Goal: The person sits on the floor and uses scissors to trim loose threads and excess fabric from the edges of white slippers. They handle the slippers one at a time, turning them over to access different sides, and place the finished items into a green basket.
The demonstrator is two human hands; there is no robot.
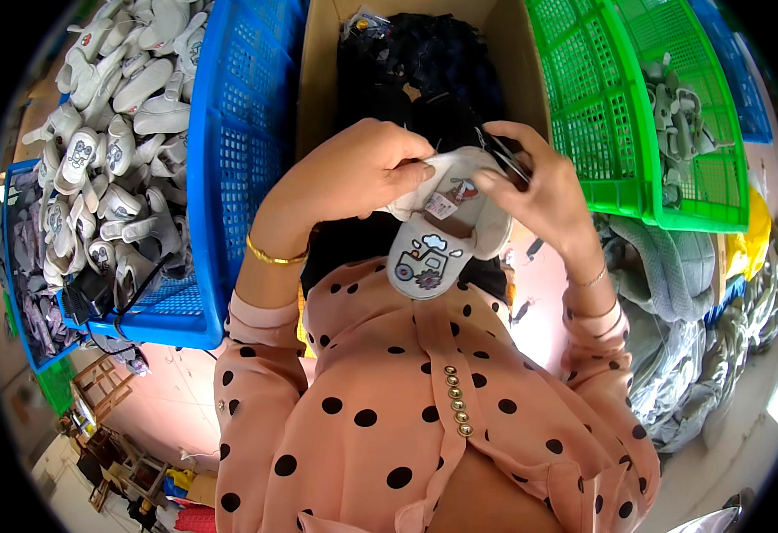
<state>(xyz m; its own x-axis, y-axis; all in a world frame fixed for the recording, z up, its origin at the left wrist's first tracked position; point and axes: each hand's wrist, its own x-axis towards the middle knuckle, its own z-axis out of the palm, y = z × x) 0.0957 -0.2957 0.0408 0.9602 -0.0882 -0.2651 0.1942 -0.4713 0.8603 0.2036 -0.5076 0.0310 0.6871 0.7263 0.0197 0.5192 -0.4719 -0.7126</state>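
Observation:
A small pale cloth shoe (pixel 426 259) hangs toe-down in front of my chest, with a cartoon tractor and cloud on its toe. My left hand (pixel 353 171) is closed, pinching the shoe's upper edge between thumb and fingers. On the other side, my right hand (pixel 540 186) is closed around slim thread snips (pixel 515 165), partly hidden by the fingers. Its thumb rests against the shoe's right rim. A printed label (pixel 443 204) shows inside the opening.
A blue plastic crate (pixel 204 178) at left stands beside a heap of similar pale shoes (pixel 140 115). Ahead is a cardboard box (pixel 518 53) with dark material inside. Green crates (pixel 589 98) stand at right, above grey bundles (pixel 664 266). A black cabled device (pixel 91 298) sits at the blue crate's corner.

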